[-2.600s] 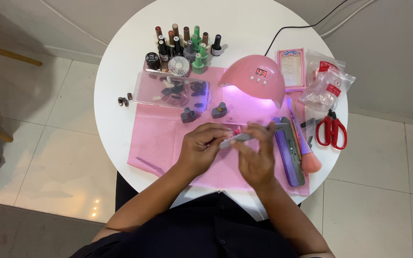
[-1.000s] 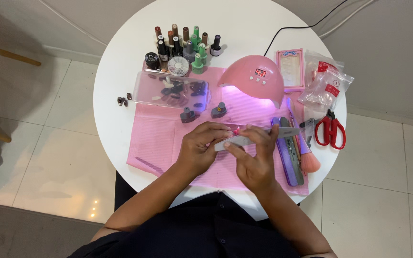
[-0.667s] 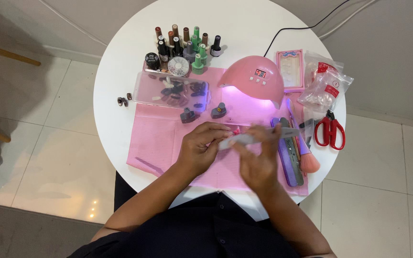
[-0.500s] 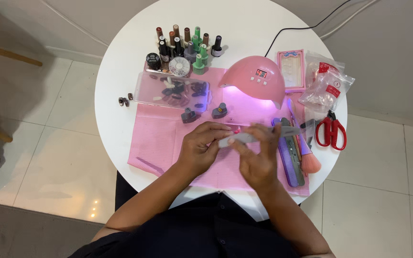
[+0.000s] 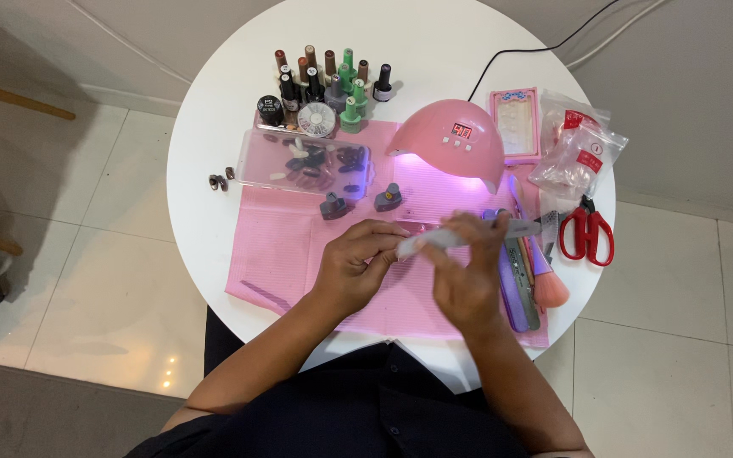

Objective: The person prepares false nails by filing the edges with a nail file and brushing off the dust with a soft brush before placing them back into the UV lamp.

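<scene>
While the right hand (image 5: 467, 284) grips a flat whitish nail file (image 5: 460, 238) across the curled fingertips of the left hand (image 5: 356, 270), filing appears to be the step in hand; the next stroke calls for light, even pressure. Both work above a soft, ribbed pink mat (image 5: 282, 254) on the round white counter (image 5: 205, 153), near a glossy domed pink lamp (image 5: 456, 144).

Long pale grey nail file (image 5: 468, 235), flat and narrow, held nearly level above the pink mat, one end over the left hand's fingertips (image 5: 386, 254), middle gripped by the right hand (image 5: 466, 276), far end pointing toward the red scissors
</scene>
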